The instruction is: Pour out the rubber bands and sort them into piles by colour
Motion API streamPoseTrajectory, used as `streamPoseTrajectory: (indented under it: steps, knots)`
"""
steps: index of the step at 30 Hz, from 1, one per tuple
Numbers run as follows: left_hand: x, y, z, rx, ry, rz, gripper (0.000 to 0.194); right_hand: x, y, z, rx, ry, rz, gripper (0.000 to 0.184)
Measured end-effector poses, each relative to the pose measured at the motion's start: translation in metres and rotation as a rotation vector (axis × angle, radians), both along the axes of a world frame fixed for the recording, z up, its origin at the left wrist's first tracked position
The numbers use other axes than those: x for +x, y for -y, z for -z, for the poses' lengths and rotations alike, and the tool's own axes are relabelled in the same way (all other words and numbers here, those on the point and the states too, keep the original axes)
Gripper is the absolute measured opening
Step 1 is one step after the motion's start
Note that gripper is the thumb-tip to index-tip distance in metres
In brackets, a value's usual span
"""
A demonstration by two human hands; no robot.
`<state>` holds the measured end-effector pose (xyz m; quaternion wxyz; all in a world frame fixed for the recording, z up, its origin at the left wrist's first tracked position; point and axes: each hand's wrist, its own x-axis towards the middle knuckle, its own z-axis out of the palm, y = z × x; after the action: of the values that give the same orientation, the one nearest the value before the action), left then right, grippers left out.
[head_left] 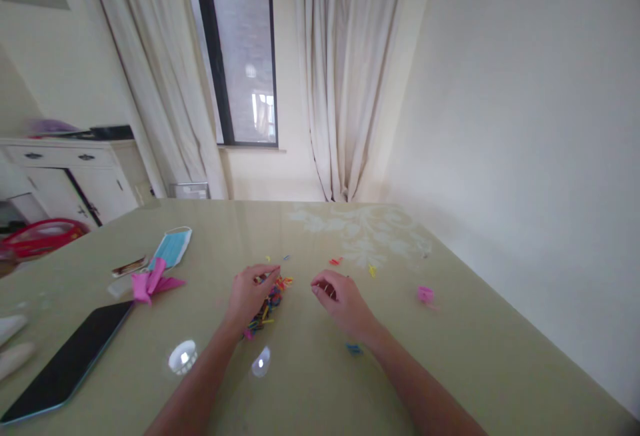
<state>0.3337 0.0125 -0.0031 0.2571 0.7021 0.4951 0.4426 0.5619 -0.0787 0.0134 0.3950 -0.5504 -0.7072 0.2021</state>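
My left hand [251,295] is over the left side of a heap of small multi-coloured strips [270,306], thumb and fingertips drawn together near its far end. Whatever lies between those fingertips is too small to make out. To the right, my right hand [343,299] is just above the table, its thumb and fingers closed in a pinch; their contents cannot be made out. Beyond it lie a few red strips [335,261] and some yellow ones [372,270]. Blue strips [354,349] lie below the right wrist, and a pink cluster [425,295] sits farther right.
On the left of the glossy table [310,389] are a dark tablet [70,359], a pink folded-looking item [153,283], a blue face mask [171,248] and a small clear round container [183,357]. A wall [525,156] borders the right side.
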Motion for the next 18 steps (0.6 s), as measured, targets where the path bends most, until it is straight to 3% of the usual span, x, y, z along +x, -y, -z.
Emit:
streamPoseTrajectory:
  steps: [4, 9, 13, 18]
  knots:
    - [0.001, 0.005, -0.003, -0.201, 0.289, 0.055, 0.038, -0.004, 0.006, 0.011, -0.028, -0.062, 0.022, 0.013]
    - [0.007, 0.029, -0.016, -0.406, 0.699, 0.225, 0.042, -0.011, 0.014, 0.008, -0.094, -0.328, 0.006, 0.026]
    - [0.018, 0.054, -0.024, -0.344, 0.753, 0.334, 0.029, -0.017, 0.023, 0.002, -0.095, -0.499, -0.119, 0.037]
    - [0.029, 0.072, -0.024, -0.318, 0.690, 0.506, 0.023, -0.022, 0.039, -0.009, 0.057, -0.480, -0.190, 0.034]
